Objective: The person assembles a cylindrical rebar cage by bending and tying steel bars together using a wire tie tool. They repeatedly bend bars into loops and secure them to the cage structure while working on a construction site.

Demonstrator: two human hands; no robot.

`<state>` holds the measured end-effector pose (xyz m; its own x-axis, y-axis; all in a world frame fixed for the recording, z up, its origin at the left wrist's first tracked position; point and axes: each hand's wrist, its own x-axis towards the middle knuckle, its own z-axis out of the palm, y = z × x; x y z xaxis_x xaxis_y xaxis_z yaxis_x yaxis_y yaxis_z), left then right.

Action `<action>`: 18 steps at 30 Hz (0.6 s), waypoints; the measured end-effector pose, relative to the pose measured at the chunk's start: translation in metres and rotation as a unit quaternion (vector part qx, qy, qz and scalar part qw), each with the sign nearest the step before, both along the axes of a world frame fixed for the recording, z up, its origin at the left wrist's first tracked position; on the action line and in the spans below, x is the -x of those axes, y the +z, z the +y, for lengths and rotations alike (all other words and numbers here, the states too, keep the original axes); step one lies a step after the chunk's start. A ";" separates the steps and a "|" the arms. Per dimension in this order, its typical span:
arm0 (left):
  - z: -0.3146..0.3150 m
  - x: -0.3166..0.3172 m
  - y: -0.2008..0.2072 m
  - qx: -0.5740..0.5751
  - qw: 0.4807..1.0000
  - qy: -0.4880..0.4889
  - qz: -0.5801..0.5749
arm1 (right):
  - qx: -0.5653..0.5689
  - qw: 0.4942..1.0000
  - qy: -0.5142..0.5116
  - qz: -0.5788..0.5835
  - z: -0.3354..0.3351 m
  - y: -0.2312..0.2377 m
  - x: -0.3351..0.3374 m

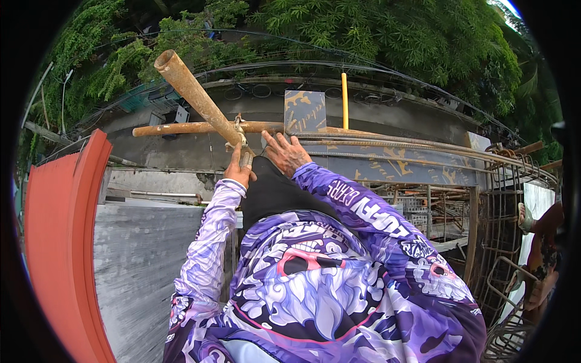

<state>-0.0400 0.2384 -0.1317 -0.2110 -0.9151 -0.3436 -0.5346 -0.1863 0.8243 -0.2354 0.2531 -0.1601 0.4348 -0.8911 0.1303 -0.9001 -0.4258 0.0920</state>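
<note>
A rusty scaffold pipe (203, 97) rises toward the upper left. It crosses a long horizontal rusty pipe (175, 128), and a metal clamp (240, 128) sits where the two meet. Just under that clamp, my left hand (239, 172) is closed around the lower part of the rising pipe; its grip is partly hidden. My right hand (287, 153) lies palm down beside my dark-clothed leg, fingers apart and fingertips close to the horizontal pipe. Nothing shows in the right hand. Right beside it stands a dark printed panel (305, 111).
Long rebars (393, 143) run right along a dark formwork board (387, 163). Tied rebar cages (505, 199) and another person's sandalled foot (525, 216) are at right. An orange-red metal edge (63, 242) borders grey sheeting (142, 260) at left. Far below is a street (206, 148); cables cross beyond.
</note>
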 end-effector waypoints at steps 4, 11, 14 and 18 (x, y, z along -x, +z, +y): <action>-0.022 0.040 -0.026 -0.209 0.969 0.054 0.124 | 0.034 0.999 0.023 0.012 0.001 -0.006 0.004; -0.081 0.069 -0.120 -0.430 0.898 0.084 0.029 | 0.044 0.995 0.080 0.043 -0.005 -0.014 0.008; -0.078 0.076 -0.108 -0.431 0.899 0.068 0.028 | 0.073 0.995 0.061 0.028 0.000 -0.018 0.014; -0.080 0.082 -0.089 -0.436 0.896 0.063 0.044 | 0.080 0.995 0.058 0.028 -0.003 -0.023 0.017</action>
